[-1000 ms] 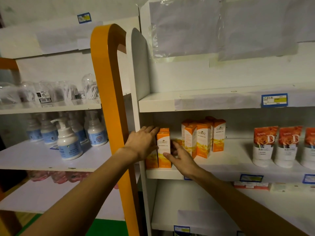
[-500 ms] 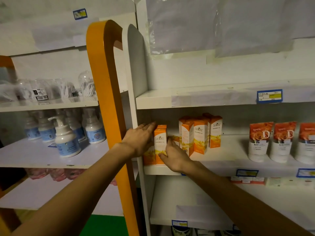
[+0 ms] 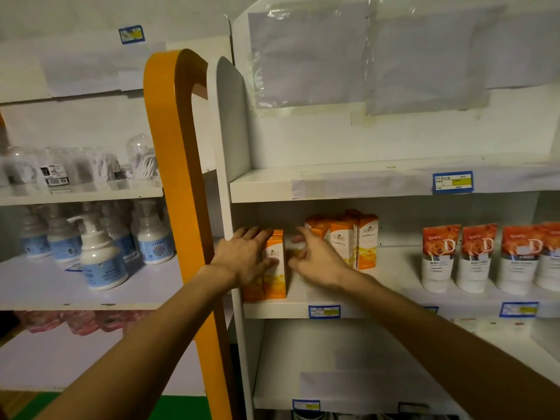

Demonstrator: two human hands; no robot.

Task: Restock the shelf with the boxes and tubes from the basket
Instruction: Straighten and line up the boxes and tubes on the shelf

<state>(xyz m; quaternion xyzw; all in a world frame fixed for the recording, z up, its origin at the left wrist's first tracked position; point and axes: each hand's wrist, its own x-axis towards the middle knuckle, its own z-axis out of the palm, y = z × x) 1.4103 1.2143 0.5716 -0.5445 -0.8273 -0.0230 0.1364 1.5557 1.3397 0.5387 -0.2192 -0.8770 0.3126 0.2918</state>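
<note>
Two orange-and-white boxes (image 3: 275, 268) stand at the left end of the middle shelf (image 3: 391, 295), tight against its white side panel. My left hand (image 3: 242, 256) lies flat against their left side and top, thumb on the front face of the right box. My right hand (image 3: 316, 260) hovers just right of them with spread fingers and holds nothing; a box behind it is mostly hidden. More orange boxes (image 3: 365, 241) stand in a group further back. Rose-print tubes (image 3: 439, 256) stand upright at the shelf's right. The basket is out of view.
An orange upright (image 3: 169, 177) and a white side panel (image 3: 231, 140) separate this unit from the left shelves, which hold white pump bottles (image 3: 100, 262). A shelf board (image 3: 363, 183) sits close above the boxes. Blue price labels (image 3: 324, 311) line the shelf edges.
My right hand has let go of the front box, opened its fingers and drifted slightly right. My left hand stays against the boxes.
</note>
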